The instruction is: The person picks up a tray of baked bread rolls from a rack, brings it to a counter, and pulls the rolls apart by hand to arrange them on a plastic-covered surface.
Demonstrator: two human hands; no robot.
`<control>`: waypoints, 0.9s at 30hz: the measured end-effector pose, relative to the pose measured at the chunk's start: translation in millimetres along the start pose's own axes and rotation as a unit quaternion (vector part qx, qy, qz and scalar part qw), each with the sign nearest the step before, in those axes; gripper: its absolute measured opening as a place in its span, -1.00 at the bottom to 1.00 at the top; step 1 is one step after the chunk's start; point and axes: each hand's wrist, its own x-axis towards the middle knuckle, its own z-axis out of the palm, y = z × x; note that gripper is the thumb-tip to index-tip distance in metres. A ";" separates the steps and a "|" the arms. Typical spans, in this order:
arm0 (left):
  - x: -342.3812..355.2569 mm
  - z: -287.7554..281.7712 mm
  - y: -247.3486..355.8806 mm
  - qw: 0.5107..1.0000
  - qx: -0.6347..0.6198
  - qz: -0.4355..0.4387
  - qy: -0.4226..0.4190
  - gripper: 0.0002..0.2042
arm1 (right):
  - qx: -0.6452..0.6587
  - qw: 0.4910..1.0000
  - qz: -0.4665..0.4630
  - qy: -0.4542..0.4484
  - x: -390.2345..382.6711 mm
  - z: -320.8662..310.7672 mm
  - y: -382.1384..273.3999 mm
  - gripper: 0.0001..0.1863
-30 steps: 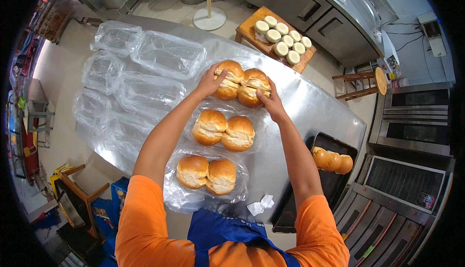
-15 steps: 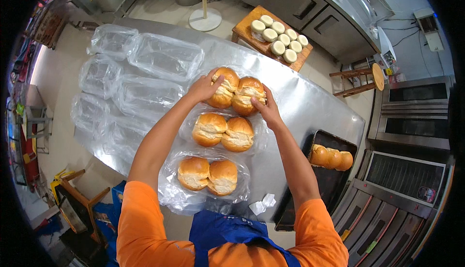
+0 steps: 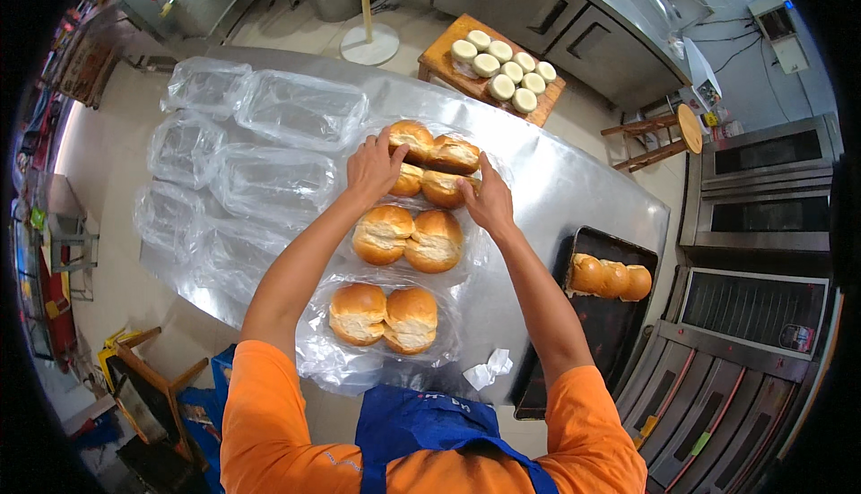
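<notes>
At the far end of the metal table, a pair of joined golden bread buns (image 3: pixel 447 188) lies between my hands, with its upper and lower halves parted by a dark gap. My left hand (image 3: pixel 372 168) grips its left side, thumb over the top. From the right, my right hand (image 3: pixel 490 196) holds the other side, thumb on the lower half. Clear plastic lies beneath. Two more pairs of split-topped bread buns rest closer to me on clear plastic, a middle pair (image 3: pixel 434 241) and a near pair (image 3: pixel 411 321).
Several clear plastic trays (image 3: pixel 276 180) cover the left of the metal table (image 3: pixel 574 176). At right, a dark baking pan (image 3: pixel 587 337) holds a row of buns (image 3: pixel 612 278). A crumpled white paper (image 3: pixel 489 369) lies near me. Beyond, a wooden stool (image 3: pixel 439 64) carries several round pale pieces (image 3: pixel 512 72).
The far bread buns have opened from two closed pieces into upper and lower halves with a gap between. My hands stay at their sides, the right fingers now more upright.
</notes>
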 end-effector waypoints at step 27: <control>-229.8 -66.6 101.0 0.939 -0.341 0.009 0.039 -0.72 | -0.094 0.986 0.020 0.137 -286.4 -175.3 235.2 -0.72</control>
